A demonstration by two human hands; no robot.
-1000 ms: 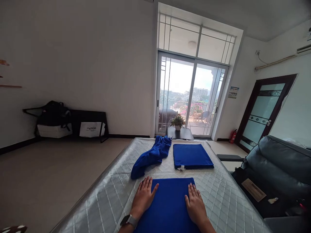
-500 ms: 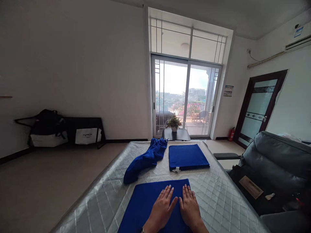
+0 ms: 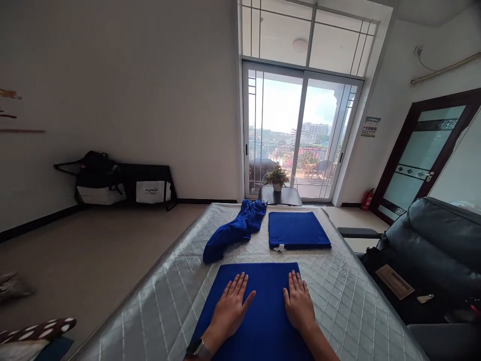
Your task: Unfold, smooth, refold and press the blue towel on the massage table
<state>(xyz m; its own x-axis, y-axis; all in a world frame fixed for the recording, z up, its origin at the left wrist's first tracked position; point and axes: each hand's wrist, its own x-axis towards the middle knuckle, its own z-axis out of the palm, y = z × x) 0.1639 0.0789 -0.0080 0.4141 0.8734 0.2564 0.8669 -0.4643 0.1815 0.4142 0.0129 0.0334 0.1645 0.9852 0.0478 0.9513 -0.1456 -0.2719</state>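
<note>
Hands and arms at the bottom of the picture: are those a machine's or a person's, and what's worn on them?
They're a person's. The left hand and right hand each show four fingers and a thumb, with no gloves and no visible sleeves. A grey, watch-like band circles the left wrist; nothing shows on the right.

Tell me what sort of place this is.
Probably a living room in a home, though a lounge elsewhere is possible. The signs are the dark padded seat, the sliding glass doors and the potted plant in front of them.
</note>
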